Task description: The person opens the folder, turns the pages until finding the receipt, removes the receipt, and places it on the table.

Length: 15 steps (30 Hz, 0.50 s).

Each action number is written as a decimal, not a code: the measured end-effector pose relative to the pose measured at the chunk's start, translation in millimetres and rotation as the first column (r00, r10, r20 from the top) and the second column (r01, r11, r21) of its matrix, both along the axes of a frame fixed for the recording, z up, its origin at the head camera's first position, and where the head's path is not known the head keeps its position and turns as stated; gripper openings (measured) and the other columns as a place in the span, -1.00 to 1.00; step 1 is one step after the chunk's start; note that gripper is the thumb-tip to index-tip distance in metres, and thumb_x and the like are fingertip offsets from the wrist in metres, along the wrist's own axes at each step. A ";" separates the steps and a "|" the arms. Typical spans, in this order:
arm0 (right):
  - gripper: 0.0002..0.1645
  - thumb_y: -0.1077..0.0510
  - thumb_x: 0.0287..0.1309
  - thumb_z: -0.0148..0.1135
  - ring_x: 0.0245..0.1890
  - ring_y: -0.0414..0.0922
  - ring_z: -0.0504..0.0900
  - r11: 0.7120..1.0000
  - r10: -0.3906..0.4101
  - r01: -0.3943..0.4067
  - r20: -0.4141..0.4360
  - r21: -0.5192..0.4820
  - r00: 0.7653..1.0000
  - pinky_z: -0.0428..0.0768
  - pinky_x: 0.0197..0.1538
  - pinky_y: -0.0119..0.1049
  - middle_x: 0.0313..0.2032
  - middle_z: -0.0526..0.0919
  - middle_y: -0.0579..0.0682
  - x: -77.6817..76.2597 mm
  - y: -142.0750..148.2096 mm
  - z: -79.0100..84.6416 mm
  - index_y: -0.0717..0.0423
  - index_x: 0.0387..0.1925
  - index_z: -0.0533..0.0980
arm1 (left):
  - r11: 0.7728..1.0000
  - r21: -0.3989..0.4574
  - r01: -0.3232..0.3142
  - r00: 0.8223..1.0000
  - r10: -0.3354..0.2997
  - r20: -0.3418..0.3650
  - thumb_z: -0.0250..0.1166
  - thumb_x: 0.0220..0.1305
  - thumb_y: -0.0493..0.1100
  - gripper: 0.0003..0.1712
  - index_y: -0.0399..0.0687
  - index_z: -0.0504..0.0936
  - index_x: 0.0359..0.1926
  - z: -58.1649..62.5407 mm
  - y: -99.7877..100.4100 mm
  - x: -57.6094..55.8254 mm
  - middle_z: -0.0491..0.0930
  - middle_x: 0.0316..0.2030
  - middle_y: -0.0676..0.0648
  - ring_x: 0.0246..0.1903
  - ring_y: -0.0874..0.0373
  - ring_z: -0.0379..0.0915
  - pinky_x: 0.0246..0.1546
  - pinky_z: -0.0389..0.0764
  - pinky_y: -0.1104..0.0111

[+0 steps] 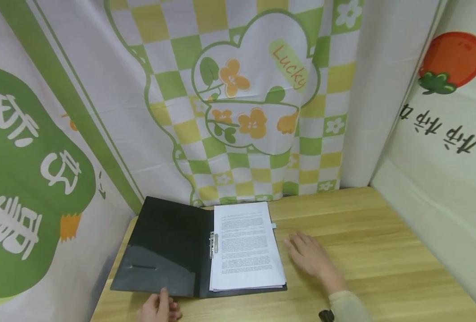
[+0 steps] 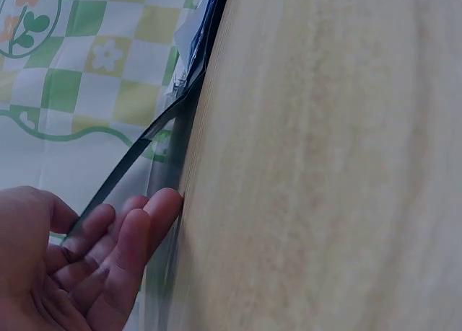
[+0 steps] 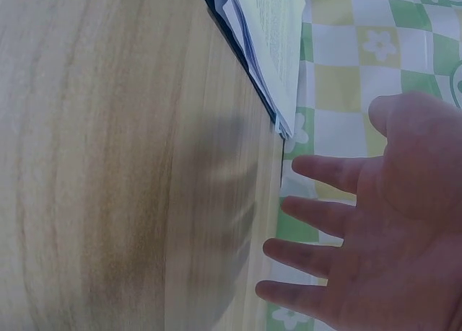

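A black folder (image 1: 165, 243) lies spread on the table, its left cover tilted up off the wood. My left hand (image 1: 159, 307) pinches the near edge of that cover, thumb on top and fingers underneath. The left wrist view shows the cover's thin edge (image 2: 119, 174) running down to the thumb and fingers. On the folder's right side rests a stack of printed paper (image 1: 246, 246), beside a metal clip (image 1: 213, 244) at the spine. To the right of the stack, my right hand (image 1: 308, 255) hovers over the table, palm down, fingers spread and holding nothing.
The wooden table (image 1: 367, 250) extends to the right of the folder. A checkered cloth curtain (image 1: 246, 174) hangs behind it, and printed cloth walls enclose both sides. A small pale tab (image 1: 274, 226) sticks out at the right of the paper.
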State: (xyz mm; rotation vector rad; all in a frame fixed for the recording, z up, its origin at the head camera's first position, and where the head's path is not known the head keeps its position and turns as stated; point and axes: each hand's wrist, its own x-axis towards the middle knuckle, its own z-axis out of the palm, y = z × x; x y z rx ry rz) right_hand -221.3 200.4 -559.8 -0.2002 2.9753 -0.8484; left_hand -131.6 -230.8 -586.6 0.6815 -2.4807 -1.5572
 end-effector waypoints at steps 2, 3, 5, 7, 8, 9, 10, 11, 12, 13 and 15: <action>-0.18 -0.30 0.68 -0.31 0.53 0.42 0.16 1.000 -0.002 0.002 0.005 -0.001 1.000 0.04 0.48 0.40 0.53 0.20 0.40 0.1 0.1 -0.4 0.22 0.52 0.34 | 1.000 -0.006 0.011 0.999 -0.011 0.038 -0.05 0.63 0.14 -0.36 -0.31 0.62 -0.36 -0.4 -2.3 0.1 0.72 -0.56 -0.08 -0.69 0.04 0.68 -0.61 0.67 0.22; -0.18 -0.30 0.68 -0.32 0.53 0.42 0.16 1.000 -0.001 0.001 0.007 -0.002 1.000 0.04 0.48 0.41 0.53 0.20 0.41 0.2 0.1 -0.2 0.22 0.52 0.34 | 1.000 -0.007 0.020 0.998 -0.020 0.060 -0.06 0.63 0.15 -0.35 -0.30 0.62 -0.35 -1.1 -3.7 0.0 0.72 -0.55 -0.07 -0.68 0.04 0.69 -0.60 0.67 0.21; -0.20 -0.29 0.68 -0.30 0.52 0.43 0.17 1.000 -0.002 0.002 0.009 -0.008 1.000 0.05 0.47 0.43 0.53 0.21 0.41 0.4 -0.2 0.3 0.22 0.51 0.35 | 0.997 -0.054 0.057 0.993 -0.051 0.107 -0.12 0.63 0.19 -0.31 -0.25 0.63 -0.37 -2.8 -7.0 -0.8 0.72 -0.55 -0.02 -0.65 0.08 0.67 -0.53 0.65 0.23; -0.19 -0.30 0.67 -0.30 0.52 0.42 0.17 1.000 -0.001 0.001 0.014 -0.013 1.000 0.05 0.47 0.43 0.53 0.22 0.40 1.4 -0.1 0.3 0.21 0.51 0.35 | 0.987 -0.131 0.091 0.987 -0.072 0.144 -0.16 0.63 0.20 -0.29 -0.18 0.65 -0.42 -5.4 -10.1 -1.7 0.70 -0.57 0.03 -0.63 0.15 0.62 -0.47 0.59 0.24; -0.18 -0.30 0.67 -0.30 0.52 0.43 0.17 1.000 0.002 -0.002 0.012 -0.013 1.000 0.05 0.47 0.42 0.52 0.22 0.41 1.9 0.1 0.2 0.22 0.51 0.35 | 0.980 -0.167 0.108 0.984 -0.081 0.159 -0.17 0.63 0.20 -0.28 -0.14 0.66 -0.44 -7.2 -11.6 -1.9 0.70 -0.58 0.05 -0.61 0.17 0.60 -0.44 0.55 0.24; -0.18 -0.30 0.67 -0.30 0.52 0.43 0.18 1.000 0.005 -0.005 0.013 -0.013 1.000 0.05 0.47 0.42 0.52 0.23 0.41 2.7 0.1 -0.2 0.23 0.51 0.36 | 0.972 -0.201 0.124 0.981 -0.090 0.172 -0.19 0.64 0.21 -0.27 -0.10 0.67 -0.46 -9.1 -13.3 -2.0 0.69 -0.59 0.07 -0.59 0.20 0.57 -0.41 0.52 0.23; -0.18 -0.30 0.67 -0.30 0.51 0.43 0.18 1.000 0.009 -0.009 0.015 -0.011 1.000 0.06 0.47 0.41 0.52 0.23 0.41 3.4 0.2 -1.0 0.24 0.50 0.36 | 0.962 -0.235 0.139 0.979 -0.098 0.180 -0.21 0.65 0.21 -0.26 -0.06 0.67 -0.48 -10.9 -14.8 -1.9 0.68 -0.59 0.09 -0.58 0.21 0.54 -0.39 0.48 0.23; -0.17 -0.30 0.67 -0.30 0.51 0.44 0.18 1.000 0.012 -0.011 0.019 -0.010 1.000 0.06 0.48 0.41 0.51 0.23 0.42 4.2 0.3 -2.0 0.25 0.50 0.36 | 0.958 -0.248 0.147 0.978 -0.103 0.184 -0.22 0.65 0.21 -0.26 -0.04 0.67 -0.49 -13.0 -16.0 -1.8 0.68 -0.59 0.10 -0.57 0.21 0.52 -0.39 0.45 0.22; -0.17 -0.30 0.67 -0.30 0.51 0.44 0.19 1.000 0.014 -0.014 0.022 -0.006 1.000 0.06 0.48 0.40 0.51 0.23 0.42 5.2 0.5 -2.9 0.25 0.50 0.36 | 0.956 -0.250 0.153 0.976 -0.107 0.188 -0.22 0.65 0.21 -0.26 -0.03 0.67 -0.50 -15.0 -17.4 -1.6 0.67 -0.60 0.10 -0.56 0.21 0.52 -0.39 0.45 0.21; -0.18 -0.29 0.68 -0.29 0.50 0.45 0.19 1.000 0.016 -0.016 0.026 -0.004 1.000 0.06 0.48 0.39 0.51 0.24 0.43 5.9 0.5 -3.9 0.26 0.49 0.37 | 0.955 -0.249 0.159 0.975 -0.112 0.194 -0.23 0.64 0.22 -0.25 -0.02 0.68 -0.49 -17.2 -18.8 -1.7 0.67 -0.59 0.11 -0.56 0.21 0.53 -0.39 0.45 0.21; -0.19 -0.28 0.68 -0.28 0.50 0.45 0.19 1.000 0.019 -0.019 0.032 -0.003 0.999 0.06 0.48 0.39 0.50 0.25 0.43 7.0 0.6 -5.7 0.26 0.49 0.38 | 0.955 -0.246 0.166 0.974 -0.120 0.193 -0.26 0.63 0.28 -0.22 -0.02 0.67 -0.49 -21.1 -20.9 -2.2 0.67 -0.60 0.11 -0.57 0.21 0.53 -0.41 0.44 0.22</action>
